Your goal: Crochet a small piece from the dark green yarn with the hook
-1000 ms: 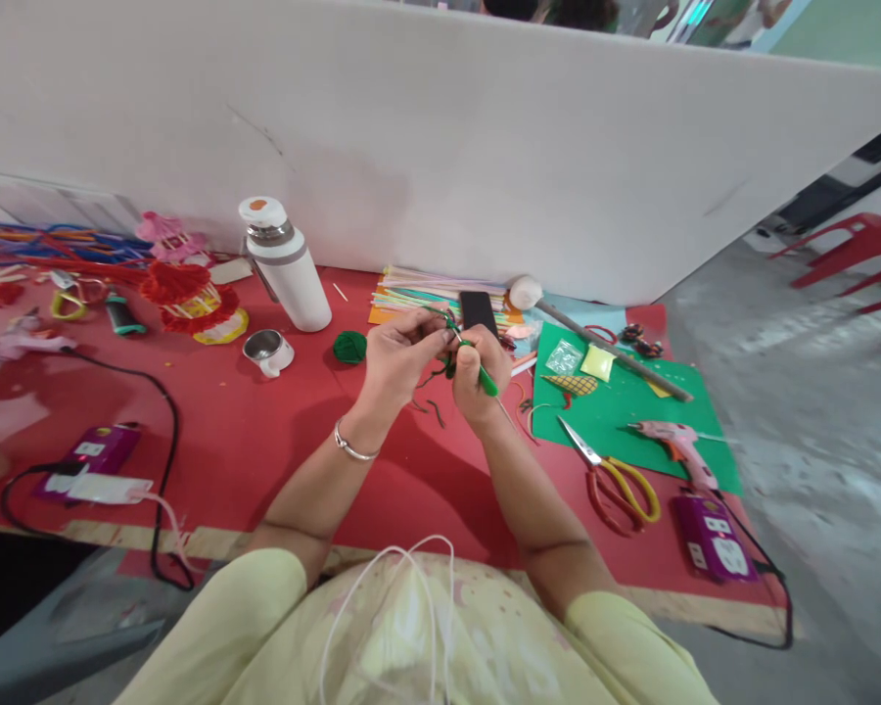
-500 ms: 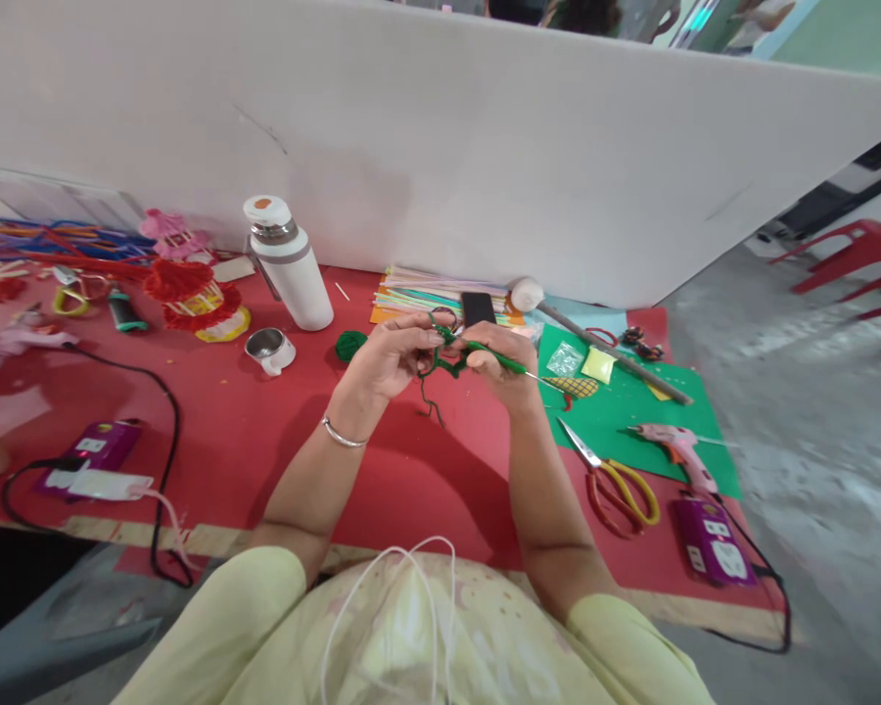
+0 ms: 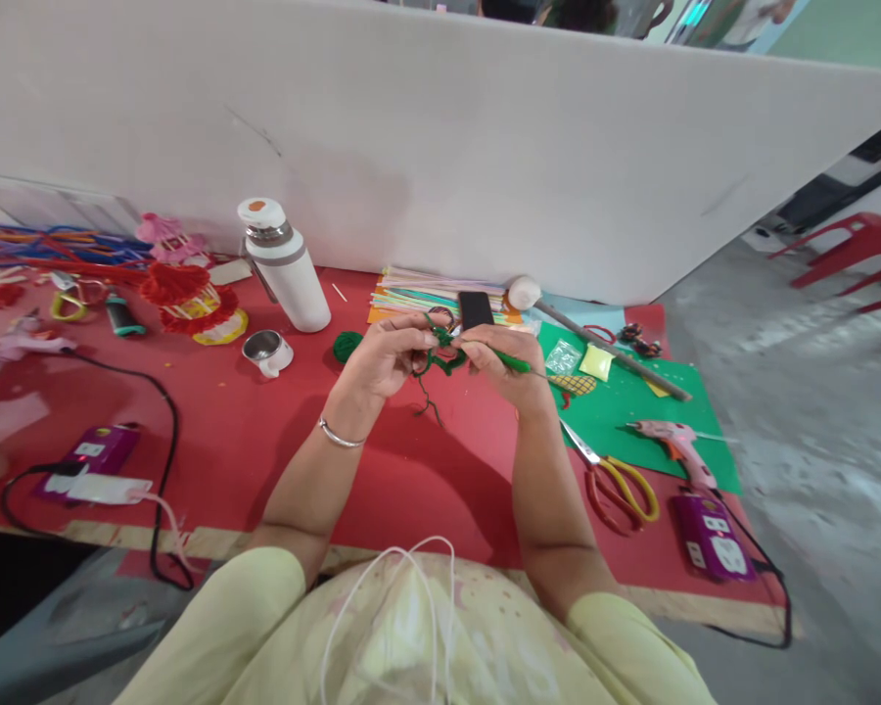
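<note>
- Presently, the green yarn piece (image 3: 441,336) is held above the middle of the red worktop (image 3: 418,490), between the two hands; it is pinched by the thumb and fingers of the left hand (image 3: 391,357).
- The green-handled tool (image 3: 514,362), apparently a crochet hook, is gripped in the right hand (image 3: 505,364), its handle slanted to the near right. The working tip cannot be made out among the fingers and yarn.
- The yarn should be pinched close to the loop being worked, so that the stitch is steadied without being flattened.
- Even, moderate tension should be applied by the left hand; if the strand is pulled too tight, passage of the tip may be hindered.
- The tool should be turned slightly as it is drawn through, so that strands are not split or snagged.
- The loose yarn tail (image 3: 431,401), hanging on the near side of the hands, should be held clear of the working loop.
- Slack should be drawn gently from the yarn ball (image 3: 347,346), which is placed just left of the left hand.
- The right forearm should be guided clear of the scissors (image 3: 621,490), whose blades are pointed to the far left.
</note>
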Tool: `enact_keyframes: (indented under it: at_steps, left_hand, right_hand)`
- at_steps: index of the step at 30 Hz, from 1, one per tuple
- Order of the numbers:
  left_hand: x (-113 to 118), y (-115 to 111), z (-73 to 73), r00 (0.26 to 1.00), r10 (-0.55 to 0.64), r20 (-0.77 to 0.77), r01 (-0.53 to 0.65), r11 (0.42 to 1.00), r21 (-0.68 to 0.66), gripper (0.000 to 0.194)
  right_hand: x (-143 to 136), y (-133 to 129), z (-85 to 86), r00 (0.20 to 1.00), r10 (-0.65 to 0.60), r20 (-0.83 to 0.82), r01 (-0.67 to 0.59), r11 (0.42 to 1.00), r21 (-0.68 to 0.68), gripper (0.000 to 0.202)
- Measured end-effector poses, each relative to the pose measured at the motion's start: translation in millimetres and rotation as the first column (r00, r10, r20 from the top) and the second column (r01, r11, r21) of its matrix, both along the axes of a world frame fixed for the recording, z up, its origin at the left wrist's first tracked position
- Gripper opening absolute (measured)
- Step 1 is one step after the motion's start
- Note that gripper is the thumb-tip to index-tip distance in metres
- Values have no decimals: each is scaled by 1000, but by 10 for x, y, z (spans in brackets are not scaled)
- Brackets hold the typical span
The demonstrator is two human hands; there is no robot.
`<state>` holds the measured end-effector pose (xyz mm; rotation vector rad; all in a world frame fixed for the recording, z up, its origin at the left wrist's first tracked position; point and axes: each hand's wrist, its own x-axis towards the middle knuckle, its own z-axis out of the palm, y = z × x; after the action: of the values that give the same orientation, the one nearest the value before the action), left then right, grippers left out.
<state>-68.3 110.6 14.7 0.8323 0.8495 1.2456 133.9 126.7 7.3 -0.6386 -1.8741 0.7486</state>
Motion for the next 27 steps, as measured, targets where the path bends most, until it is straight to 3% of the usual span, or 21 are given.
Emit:
enact_keyframes:
  at_steps: [6,14,23,27]
  left_hand:
    - [-4,-3,-11,999,18,34,-18,1000,-4,28]
    - [13,-27,11,982,-88,166,92,996,-19,36]
    - [30,-89,25,971,70,230,-85,995,55,39]
    - [-18,-102,39,983,95,154,-112,988,106,38]
  right_hand:
    - [-95,2,-67,998,-9,-69,11,1000,27,26]
    - [-164,31,-245,988,-36,-149,22,995,-97,42]
    - [-395,-123,-150,964,-143,-223,126,988,-89,48]
    - [-379,-148,-87,978,-58,-201,43,996,-75,50]
